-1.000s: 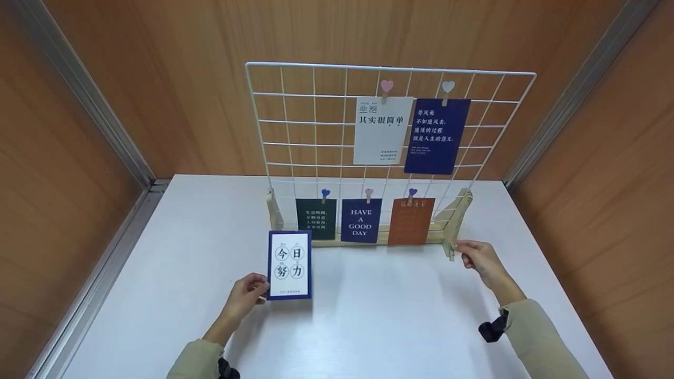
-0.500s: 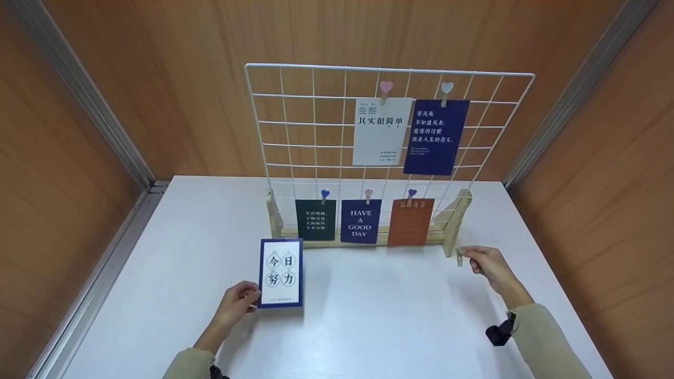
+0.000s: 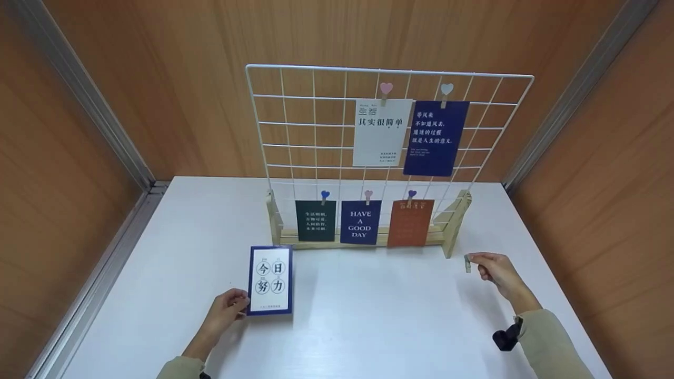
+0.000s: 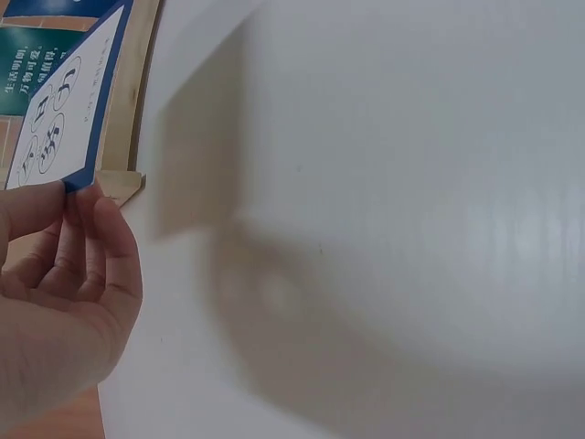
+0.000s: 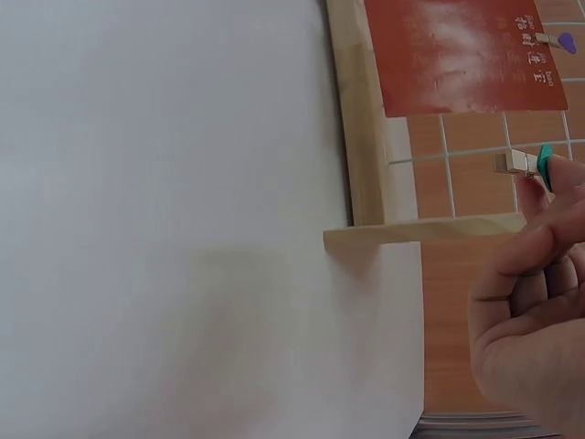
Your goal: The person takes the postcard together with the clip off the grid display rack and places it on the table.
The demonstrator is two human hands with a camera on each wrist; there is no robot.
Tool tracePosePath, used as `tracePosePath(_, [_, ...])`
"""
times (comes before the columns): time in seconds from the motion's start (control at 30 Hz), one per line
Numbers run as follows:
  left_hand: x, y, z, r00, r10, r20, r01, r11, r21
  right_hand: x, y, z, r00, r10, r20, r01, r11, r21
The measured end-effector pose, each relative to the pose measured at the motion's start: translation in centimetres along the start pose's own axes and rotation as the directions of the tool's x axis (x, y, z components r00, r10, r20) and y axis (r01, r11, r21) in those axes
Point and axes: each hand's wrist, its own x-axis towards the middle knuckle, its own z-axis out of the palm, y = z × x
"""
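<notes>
My left hand (image 3: 224,311) pinches the lower left edge of a white card with a blue border (image 3: 270,281), held up above the table in front of the rack's left foot. In the left wrist view the thumb lies on the face of this card (image 4: 69,105), fingers behind it. To the right of the rack, my right hand (image 3: 500,271) pinches a small wooden clothespin (image 3: 467,264). The right wrist view shows that clothespin (image 5: 517,163) with a green ornament at the fingertips. A white wire grid rack (image 3: 300,146) stands on wooden feet between and behind the hands.
Pegged high on the grid are a white card (image 3: 382,139) and a dark blue card (image 3: 434,145). Lower down hang a green card (image 3: 316,221), a HAVE A GOOD DAY card (image 3: 360,216) and an orange card (image 3: 410,226). Wooden walls enclose the white table (image 3: 368,316).
My left hand has moved the blue-bordered card left and toward me, off the green card. My right hand has drawn the clothespin right and toward me, away from the rack's right foot.
</notes>
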Motion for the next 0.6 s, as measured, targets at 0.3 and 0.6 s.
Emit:
tracePosePath(0.3, [0.1, -0.4, -1.3, 0.999, -0.038, -0.003, 0.039, 0.999, 0.036, 0.0, 0.6, -1.2, 0.999, 0.044, -0.016, -0.045, 0.999, -0.021])
tracePosePath(0.6, [0.1, -1.1, -2.6, 0.998, -0.063, -0.01, 0.063, 0.998, 0.029, -0.2, 1.1, -2.3, 0.997, 0.066, -0.039, -0.068, 0.996, -0.051])
